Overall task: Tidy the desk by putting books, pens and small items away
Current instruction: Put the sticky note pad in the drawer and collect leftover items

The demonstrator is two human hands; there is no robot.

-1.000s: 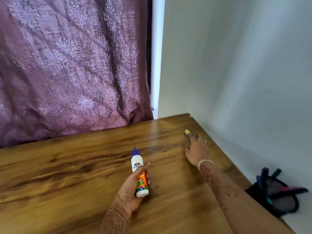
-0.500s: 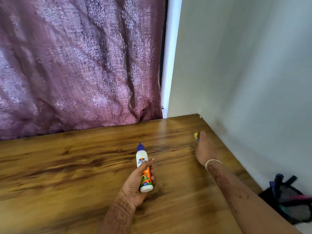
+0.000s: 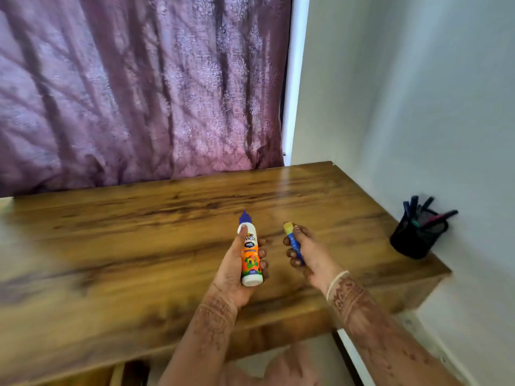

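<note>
My left hand (image 3: 237, 271) grips a white glue bottle (image 3: 250, 250) with a blue pointed cap and an orange label, held upright above the wooden desk (image 3: 139, 246). Just to its right, my right hand (image 3: 309, 257) is closed around a small blue stick with a yellow cap (image 3: 292, 240), the cap pointing up and away. Both hands hover over the middle right of the desk, a little apart from each other.
A black mesh pen holder (image 3: 418, 238) with several pens stands on the desk's right edge against the white wall (image 3: 418, 107). A purple curtain (image 3: 125, 93) hangs behind the desk. The desk's front edge lies just below my wrists.
My right hand has picked the yellow-capped stick up from near the far right corner and drawn it back beside the glue bottle. The view has pulled back, showing more of the pen holder.
</note>
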